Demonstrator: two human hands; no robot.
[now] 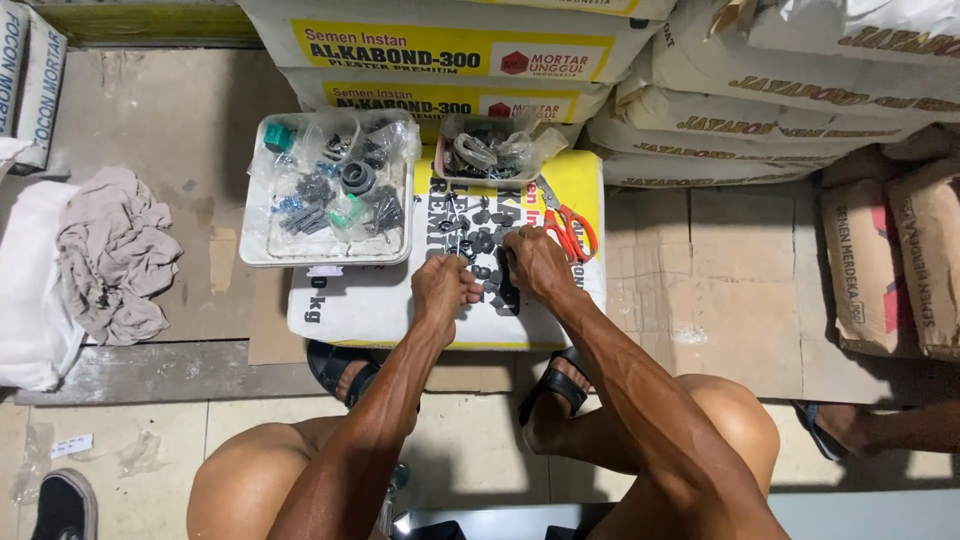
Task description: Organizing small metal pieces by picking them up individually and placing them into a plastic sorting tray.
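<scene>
My left hand (443, 283) and my right hand (537, 262) rest close together on a white and yellow sack (350, 305) lying flat before me. Both hands pinch small dark grey parts from a scattered pile of such parts (480, 232) on the sack. Exactly which piece each hand grips is hidden by the fingers. Orange-handled scissors (570, 230) lie just right of my right hand. A white tray (254, 225) holding clear bags of dark and green fittings sits to the left of the pile. A smaller tray (441, 168) with bagged parts stands behind the pile.
Stacked cement and mortar sacks (760, 90) fill the back and right side. A crumpled grey cloth (112, 255) lies on the floor at left. Another person's sandalled foot (835, 425) shows at right, and a black shoe (62, 505) at the bottom left. My knees and sandals are below.
</scene>
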